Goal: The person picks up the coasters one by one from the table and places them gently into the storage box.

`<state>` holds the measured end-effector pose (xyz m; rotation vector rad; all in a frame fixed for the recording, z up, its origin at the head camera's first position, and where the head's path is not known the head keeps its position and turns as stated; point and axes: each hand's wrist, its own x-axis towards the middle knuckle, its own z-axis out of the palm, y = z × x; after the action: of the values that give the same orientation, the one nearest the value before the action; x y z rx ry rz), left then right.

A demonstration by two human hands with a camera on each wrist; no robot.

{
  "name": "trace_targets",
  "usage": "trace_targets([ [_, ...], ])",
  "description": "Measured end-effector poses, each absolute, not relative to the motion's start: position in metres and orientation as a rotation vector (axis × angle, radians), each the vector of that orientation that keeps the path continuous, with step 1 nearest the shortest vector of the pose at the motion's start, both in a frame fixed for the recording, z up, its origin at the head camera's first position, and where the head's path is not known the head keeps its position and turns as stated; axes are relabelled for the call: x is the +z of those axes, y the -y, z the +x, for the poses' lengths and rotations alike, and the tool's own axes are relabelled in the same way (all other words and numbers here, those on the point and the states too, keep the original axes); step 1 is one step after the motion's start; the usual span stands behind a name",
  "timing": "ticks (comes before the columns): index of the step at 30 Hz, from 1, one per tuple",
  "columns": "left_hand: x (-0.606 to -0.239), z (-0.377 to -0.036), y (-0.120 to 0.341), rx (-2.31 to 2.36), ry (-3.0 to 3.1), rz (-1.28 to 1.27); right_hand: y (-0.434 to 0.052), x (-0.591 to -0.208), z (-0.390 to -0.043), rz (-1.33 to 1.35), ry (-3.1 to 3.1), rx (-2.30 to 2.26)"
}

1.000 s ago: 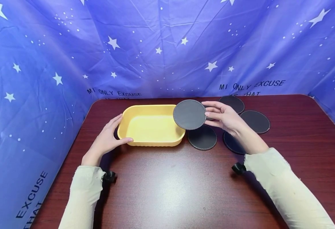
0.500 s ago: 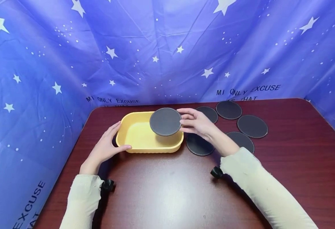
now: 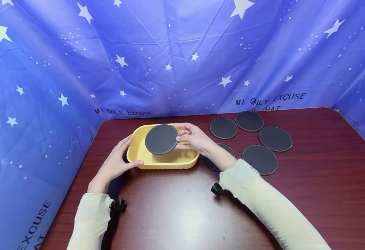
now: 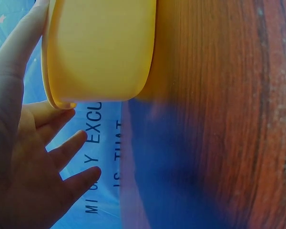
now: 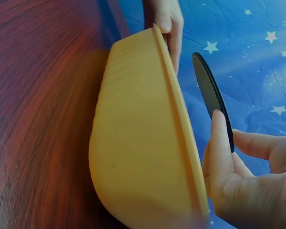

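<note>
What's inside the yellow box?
Just bare yellow shows inside the box. The right hand and the black disc it holds above hide part, so I can't tell what's under them.

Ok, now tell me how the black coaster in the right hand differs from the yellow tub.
Shape: the black coaster is a thin disc; the yellow tub is a walled, rounded rectangle.
Size: the coaster is smaller than the tub.
Support: the right hand pinches the coaster above the tub's opening, while the tub stands on the table.
Shared: each has a hand touching it.
</note>
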<state>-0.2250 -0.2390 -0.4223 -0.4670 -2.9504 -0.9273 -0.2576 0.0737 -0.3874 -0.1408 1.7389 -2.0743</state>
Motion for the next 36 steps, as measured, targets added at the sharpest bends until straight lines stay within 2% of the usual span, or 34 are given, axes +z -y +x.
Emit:
trace_targets([
  [17, -0.426, -0.224, 0.241, -0.924, 2.936, -0.476, -0.014, -0.403, -0.263, -0.074, -1.864, -1.819],
  [36, -0.424, -0.225, 0.24, -0.948, 2.953, -0.461, -0.009, -0.414, -0.265, -0.077, -2.057, -1.613],
])
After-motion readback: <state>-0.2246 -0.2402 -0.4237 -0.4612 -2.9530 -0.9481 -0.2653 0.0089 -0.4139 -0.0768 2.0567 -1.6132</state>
